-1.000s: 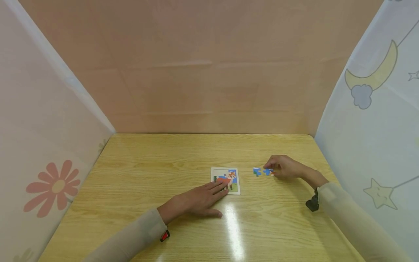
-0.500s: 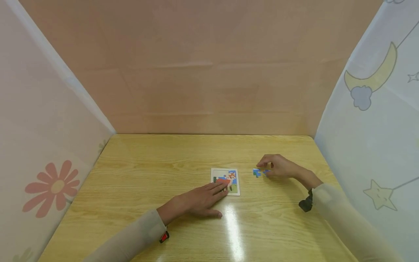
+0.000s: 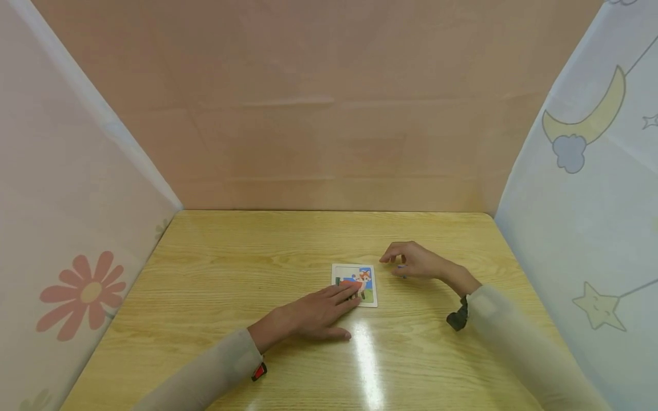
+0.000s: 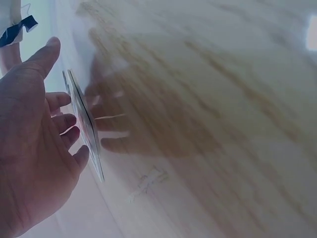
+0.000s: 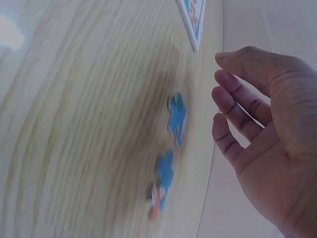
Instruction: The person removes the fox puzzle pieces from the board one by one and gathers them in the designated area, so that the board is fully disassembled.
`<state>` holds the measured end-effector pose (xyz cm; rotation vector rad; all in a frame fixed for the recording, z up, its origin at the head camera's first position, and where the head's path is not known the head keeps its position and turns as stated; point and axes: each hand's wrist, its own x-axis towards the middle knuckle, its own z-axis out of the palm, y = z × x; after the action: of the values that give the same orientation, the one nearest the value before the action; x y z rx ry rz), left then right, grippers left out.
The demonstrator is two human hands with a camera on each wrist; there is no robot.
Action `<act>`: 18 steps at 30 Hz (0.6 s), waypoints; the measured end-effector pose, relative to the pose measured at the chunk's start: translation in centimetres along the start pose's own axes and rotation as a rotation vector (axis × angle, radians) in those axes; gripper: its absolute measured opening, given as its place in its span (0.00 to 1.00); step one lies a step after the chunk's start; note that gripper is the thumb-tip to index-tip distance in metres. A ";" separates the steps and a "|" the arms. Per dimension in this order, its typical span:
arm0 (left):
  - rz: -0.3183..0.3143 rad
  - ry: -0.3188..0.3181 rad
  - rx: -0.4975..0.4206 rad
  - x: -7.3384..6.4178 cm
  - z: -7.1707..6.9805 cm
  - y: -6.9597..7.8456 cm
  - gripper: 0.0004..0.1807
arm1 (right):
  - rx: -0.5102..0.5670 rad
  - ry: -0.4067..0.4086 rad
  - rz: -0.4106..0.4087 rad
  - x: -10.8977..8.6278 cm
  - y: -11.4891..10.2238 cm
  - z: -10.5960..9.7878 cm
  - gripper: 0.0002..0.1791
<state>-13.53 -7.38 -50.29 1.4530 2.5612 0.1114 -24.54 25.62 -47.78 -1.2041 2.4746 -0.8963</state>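
A wooden table (image 3: 231,274) is seen from above, enclosed by a plain brown back wall (image 3: 319,103) and two pale cloth side screens, one printed with a pink flower (image 3: 84,294), the other with a moon and star (image 3: 591,123).

Near the middle of the table lies a small puzzle board (image 3: 354,283) showing a cartoon fox. The left hand (image 3: 313,314) is laid flat on the table with its fingers straight, and the fingertips (image 3: 352,292) are pressed on the board's near left corner, apparently so that the board is held in place. In the left wrist view the board (image 4: 84,124) is seen edge-on against those straight fingers; nothing is gripped.

The right hand (image 3: 413,262) is held just to the right of the board, arched over the table with its fingers loosely bent. In the right wrist view this hand (image 5: 267,134) hovers above two loose puzzle pieces: a blue and green piece (image 5: 177,119) and a blue and orange piece (image 5: 161,183). Both pieces lie flat on the table, apart from the fingers, so the grip is empty and relaxed. From the head view the pieces are almost wholly covered by the hand. They sit just beside the board, apparently kept within easy reach of it.
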 end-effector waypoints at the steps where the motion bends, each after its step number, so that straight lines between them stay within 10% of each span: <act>1: -0.002 0.002 0.003 0.0 -0.1 0.0 0.46 | 0.006 -0.004 -0.005 0.3 -0.1 0.2 0.15; 18: -0.031 0.003 0.033 1.2 0.3 -0.1 0.48 | 0.001 -0.028 -0.082 3.2 -0.5 2.7 0.16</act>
<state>-14.18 -6.44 -50.79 1.4250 2.5987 0.0676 -24.96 21.79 -49.46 -1.3175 2.4185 -0.8945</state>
